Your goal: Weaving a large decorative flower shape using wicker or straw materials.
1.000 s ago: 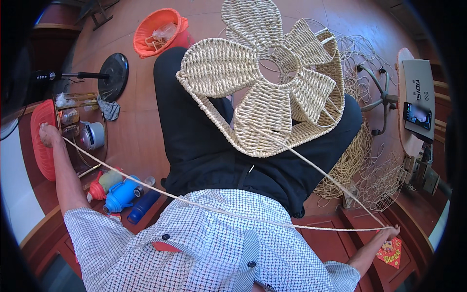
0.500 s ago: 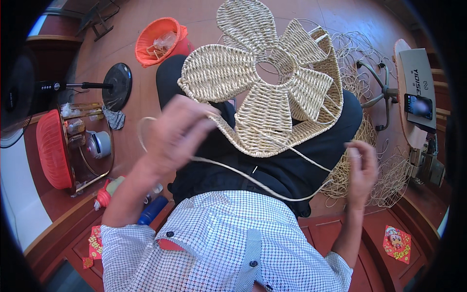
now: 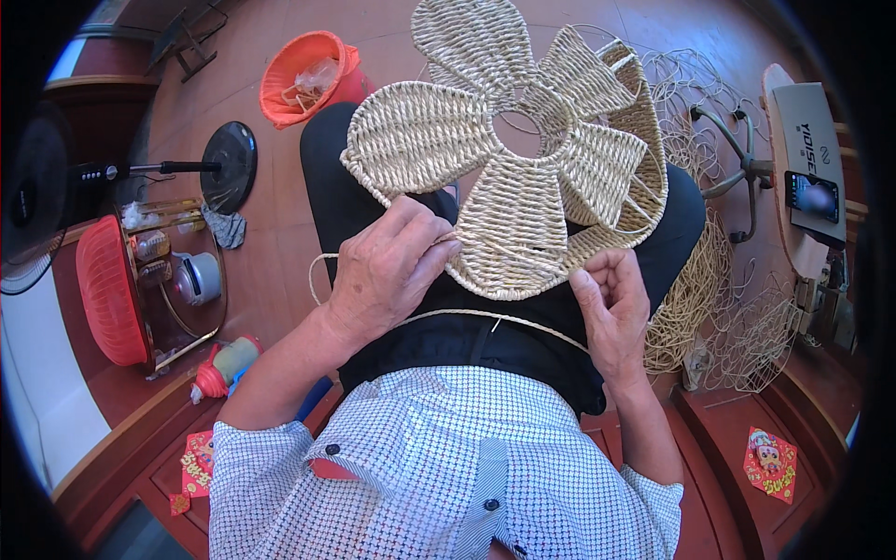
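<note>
The woven flower-petal basket (image 3: 511,219) sits across black trousers (image 3: 325,177) on the person's lap. At its near edge the left hand (image 3: 387,266) has its grip pinched together, apparently on pale cord (image 3: 448,312); the right hand (image 3: 616,313) curls thumb to fingers by the rim, its hold impossible to tell. Slack cord crossing the trousers could snag or twist if tugged; an uneven pull might tip the basket. Rightward, tangled rope (image 3: 686,308) lies on the floor (image 3: 266,205).
</note>
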`<state>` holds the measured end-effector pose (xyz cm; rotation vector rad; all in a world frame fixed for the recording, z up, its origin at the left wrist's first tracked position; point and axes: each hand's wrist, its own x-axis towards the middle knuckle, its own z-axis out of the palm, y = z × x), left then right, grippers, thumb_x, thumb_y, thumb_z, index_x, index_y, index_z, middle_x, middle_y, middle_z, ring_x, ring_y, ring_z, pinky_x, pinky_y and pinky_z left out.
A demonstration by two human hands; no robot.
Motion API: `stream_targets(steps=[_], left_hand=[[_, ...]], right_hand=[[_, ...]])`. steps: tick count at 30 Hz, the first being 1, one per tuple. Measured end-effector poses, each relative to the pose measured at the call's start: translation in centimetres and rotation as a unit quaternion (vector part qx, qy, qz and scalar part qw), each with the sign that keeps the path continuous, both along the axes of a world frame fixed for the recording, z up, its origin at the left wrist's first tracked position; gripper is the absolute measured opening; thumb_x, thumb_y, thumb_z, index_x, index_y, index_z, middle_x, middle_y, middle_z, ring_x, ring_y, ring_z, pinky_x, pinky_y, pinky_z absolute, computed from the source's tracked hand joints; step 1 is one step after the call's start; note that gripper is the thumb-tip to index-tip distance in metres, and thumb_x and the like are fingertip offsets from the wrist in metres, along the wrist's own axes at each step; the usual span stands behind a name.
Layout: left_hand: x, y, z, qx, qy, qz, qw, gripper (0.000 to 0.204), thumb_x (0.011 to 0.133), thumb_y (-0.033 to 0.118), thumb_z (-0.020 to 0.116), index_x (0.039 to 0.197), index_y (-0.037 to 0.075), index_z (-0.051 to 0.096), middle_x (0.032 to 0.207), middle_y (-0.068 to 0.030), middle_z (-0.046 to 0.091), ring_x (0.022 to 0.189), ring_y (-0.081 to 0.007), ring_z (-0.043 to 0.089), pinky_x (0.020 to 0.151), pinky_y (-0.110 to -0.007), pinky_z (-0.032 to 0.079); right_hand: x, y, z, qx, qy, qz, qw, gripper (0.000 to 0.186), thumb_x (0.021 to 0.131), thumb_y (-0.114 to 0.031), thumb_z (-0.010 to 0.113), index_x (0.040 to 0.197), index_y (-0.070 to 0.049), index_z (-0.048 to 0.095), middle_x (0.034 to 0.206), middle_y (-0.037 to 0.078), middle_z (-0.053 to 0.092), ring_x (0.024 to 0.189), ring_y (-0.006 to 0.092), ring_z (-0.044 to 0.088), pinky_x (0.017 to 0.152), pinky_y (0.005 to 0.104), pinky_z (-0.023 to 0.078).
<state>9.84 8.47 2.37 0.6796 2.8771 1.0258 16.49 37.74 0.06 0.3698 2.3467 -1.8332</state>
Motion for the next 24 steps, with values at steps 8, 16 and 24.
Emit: stream_targets(steps=[8, 16, 24], left_hand=[[0.2, 0.7, 0.1, 0.028, -0.015, 0.034, 0.999, 0.015, 0.092, 0.004, 0.084, 0.104, 0.002, 0.075, 0.095, -0.0113, 0.072, 0.085, -0.0276, 0.074, 0.075, -0.038, 0.058], [0.7, 1.5, 0.1, -0.010, -0.013, 0.066, 0.998, 0.007, 0.090, 0.006, 0.081, 0.092, 0.003, 0.075, 0.089, -0.0091, 0.071, 0.079, -0.0276, 0.071, 0.071, -0.039, 0.056], [0.5, 2.9, 0.6, -0.083, -0.006, 0.097, 0.992, 0.007, 0.084, 0.007, 0.077, 0.087, 0.005, 0.071, 0.084, -0.0086, 0.067, 0.075, -0.0277, 0.070, 0.071, -0.041, 0.055]], right_hand=[[-1.1, 1.4, -0.6, -0.167, -0.029, -0.076, 0.983, 0.020, 0.105, -0.002, 0.076, 0.108, -0.010, 0.058, 0.076, -0.013, 0.048, 0.065, -0.0038, 0.036, 0.057, 0.0184, 0.025], [-1.8, 2.3, -0.3, -0.278, -0.089, -0.114, 0.950, 0.026, 0.102, -0.002, 0.075, 0.103, -0.015, 0.052, 0.078, -0.013, 0.047, 0.061, -0.0039, 0.032, 0.050, 0.0182, 0.020], [-2.2, 2.7, 0.4, -0.308, -0.080, -0.119, 0.941, 0.031, 0.099, 0.003, 0.073, 0.096, -0.016, 0.048, 0.077, -0.011, 0.043, 0.060, -0.0025, 0.033, 0.050, 0.0193, 0.021]])
